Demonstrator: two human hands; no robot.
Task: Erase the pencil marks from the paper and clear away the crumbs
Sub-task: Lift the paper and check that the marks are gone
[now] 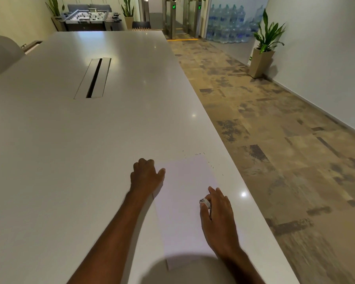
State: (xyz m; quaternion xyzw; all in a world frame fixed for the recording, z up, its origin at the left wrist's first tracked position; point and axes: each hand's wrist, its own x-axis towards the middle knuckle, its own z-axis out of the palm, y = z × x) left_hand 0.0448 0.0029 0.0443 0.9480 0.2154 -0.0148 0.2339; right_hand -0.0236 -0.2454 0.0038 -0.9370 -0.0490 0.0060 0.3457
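Note:
A white sheet of paper (184, 193) lies on the long white table (90, 140) near its right edge. No pencil marks show on the sheet in this view. My left hand (146, 177) rests on the sheet's left edge with its fingers curled under and its thumb stretched onto the paper. My right hand (217, 214) is over the sheet's right side and pinches a small grey-and-white eraser (205, 202) between thumb and fingers. Dark eraser crumbs (197, 154) lie scattered on the table just beyond the sheet's far edge and along its right side.
The table's right edge (244, 177) runs close beside the paper, with patterned floor (295, 160) below. A cable slot (93, 78) sits in the middle of the table farther away. A potted plant (264, 50) stands by the right wall.

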